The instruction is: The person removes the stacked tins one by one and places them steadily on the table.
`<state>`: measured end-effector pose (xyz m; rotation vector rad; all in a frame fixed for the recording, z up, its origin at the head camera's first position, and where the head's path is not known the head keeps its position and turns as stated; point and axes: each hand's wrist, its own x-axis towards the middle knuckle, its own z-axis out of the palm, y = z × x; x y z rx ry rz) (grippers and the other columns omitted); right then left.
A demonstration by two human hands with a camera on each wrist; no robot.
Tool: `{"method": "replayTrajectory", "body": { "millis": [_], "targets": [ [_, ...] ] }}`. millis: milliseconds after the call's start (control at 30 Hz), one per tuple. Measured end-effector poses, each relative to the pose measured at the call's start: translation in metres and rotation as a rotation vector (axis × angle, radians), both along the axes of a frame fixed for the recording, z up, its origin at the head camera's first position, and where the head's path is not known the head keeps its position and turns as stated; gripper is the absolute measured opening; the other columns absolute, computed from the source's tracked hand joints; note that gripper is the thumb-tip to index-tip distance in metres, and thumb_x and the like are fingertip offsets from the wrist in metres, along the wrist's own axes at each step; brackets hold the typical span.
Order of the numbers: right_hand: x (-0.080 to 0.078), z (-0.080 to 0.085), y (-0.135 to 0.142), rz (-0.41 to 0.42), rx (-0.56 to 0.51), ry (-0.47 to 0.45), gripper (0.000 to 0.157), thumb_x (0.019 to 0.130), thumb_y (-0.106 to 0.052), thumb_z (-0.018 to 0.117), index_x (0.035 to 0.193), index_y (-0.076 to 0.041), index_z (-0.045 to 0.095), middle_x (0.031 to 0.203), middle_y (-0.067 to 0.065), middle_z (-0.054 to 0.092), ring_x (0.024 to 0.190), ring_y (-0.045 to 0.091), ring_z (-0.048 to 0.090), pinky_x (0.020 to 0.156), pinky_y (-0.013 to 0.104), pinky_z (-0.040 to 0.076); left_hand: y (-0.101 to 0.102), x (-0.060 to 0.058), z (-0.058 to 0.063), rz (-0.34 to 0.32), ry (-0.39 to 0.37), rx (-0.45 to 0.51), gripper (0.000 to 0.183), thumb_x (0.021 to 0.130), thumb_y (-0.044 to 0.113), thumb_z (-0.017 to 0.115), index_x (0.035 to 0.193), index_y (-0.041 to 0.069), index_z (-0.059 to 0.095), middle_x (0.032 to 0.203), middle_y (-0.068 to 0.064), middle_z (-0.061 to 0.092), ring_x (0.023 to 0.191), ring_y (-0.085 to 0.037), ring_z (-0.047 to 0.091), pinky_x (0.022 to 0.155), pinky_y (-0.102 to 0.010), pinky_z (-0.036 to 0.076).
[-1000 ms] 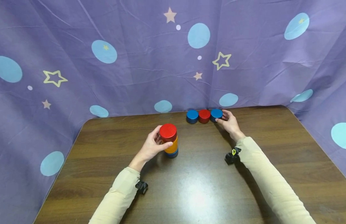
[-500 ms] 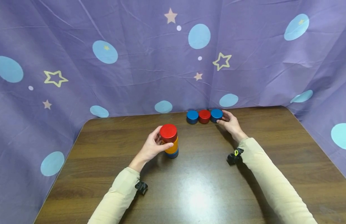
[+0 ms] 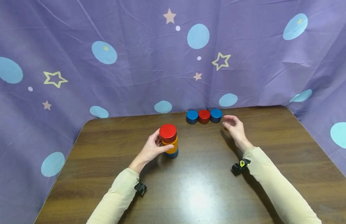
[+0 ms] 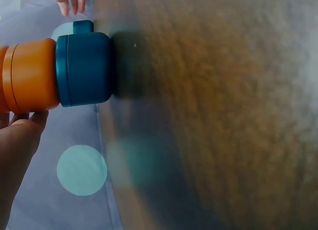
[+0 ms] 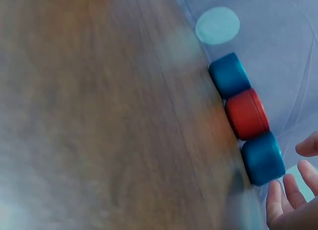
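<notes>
A stack of small round lidded tins stands upright on the table: a red tin [image 3: 168, 133] on top, an orange tin [image 3: 173, 145] in the middle and a blue tin [image 4: 88, 69] at the bottom. My left hand [image 3: 152, 149] grips the stack around its middle, thumb in front and fingers behind, partly hidden by the tins. At the far edge sits a row with a blue tin [image 3: 192, 116], a red tin [image 3: 204, 116] and another blue tin [image 3: 216, 115]. Just right of that row, my right hand [image 3: 236, 130] is apart from the tins, fingers loosely bent, holding nothing.
The brown wooden table [image 3: 105, 168] reflects a bright light near its front middle. A purple curtain [image 3: 133, 62] with stars and blue ovals hangs right behind the table's far edge.
My right hand has let go of the right-hand blue tin and drawn back to the right and toward me. The left hand and the stack stay in place.
</notes>
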<state>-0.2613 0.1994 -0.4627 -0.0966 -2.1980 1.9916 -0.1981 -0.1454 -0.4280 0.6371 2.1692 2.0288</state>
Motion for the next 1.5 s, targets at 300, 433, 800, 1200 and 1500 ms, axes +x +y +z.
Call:
{"method": "replayTrajectory", "body": {
  "millis": [300,433,800,1200,1500],
  "targets": [
    [0.019,0.012,-0.014,0.106,-0.033,0.074,0.032,0.088,0.007,0.061,0.118,0.016,0.054,0.095,-0.006,0.064,0.089,0.003,0.058,0.077,0.015,0.045,-0.002,0.000,-0.004,-0.005,-0.005,-0.020,0.062,0.078,-0.006,0.075,0.133,-0.006,0.046,0.123,-0.020,0.056,0.109,-0.024,0.057,0.097,-0.033,0.044],
    [0.027,0.018,-0.027,0.152,-0.012,0.101,0.031,0.087,0.009,0.062,0.117,0.014,0.056,0.101,0.001,0.064,0.094,0.005,0.058,0.080,0.016,0.045,-0.002,0.000,-0.006,-0.001,0.015,-0.038,0.059,0.078,-0.004,0.075,0.131,-0.006,0.048,0.120,-0.020,0.058,0.108,-0.024,0.057,0.097,-0.033,0.045],
    [0.045,0.027,-0.056,0.316,0.089,0.154,0.033,0.084,0.010,0.064,0.117,0.010,0.058,0.121,0.031,0.055,0.113,0.032,0.053,0.091,0.031,0.047,-0.002,-0.001,-0.008,0.002,0.027,-0.034,0.059,0.078,-0.003,0.076,0.130,-0.005,0.049,0.118,-0.020,0.059,0.104,-0.020,0.059,0.093,-0.032,0.047],
    [0.067,0.047,-0.091,0.525,0.114,0.270,0.042,0.083,0.007,0.068,0.124,0.007,0.057,0.125,0.025,0.056,0.115,0.031,0.053,0.095,0.052,0.044,-0.002,0.000,-0.009,0.010,0.026,-0.063,0.054,0.079,-0.002,0.076,0.128,-0.003,0.052,0.117,-0.018,0.061,0.106,-0.026,0.058,0.096,-0.037,0.045],
    [0.076,0.063,-0.107,0.592,0.128,0.324,0.047,0.083,0.006,0.070,0.127,0.004,0.056,0.128,0.021,0.055,0.118,0.028,0.052,0.095,0.052,0.044,-0.003,0.001,-0.009,0.015,0.024,-0.069,0.053,0.080,-0.001,0.075,0.128,-0.003,0.053,0.117,-0.018,0.061,0.105,-0.028,0.059,0.094,-0.037,0.046]
  ]
}}
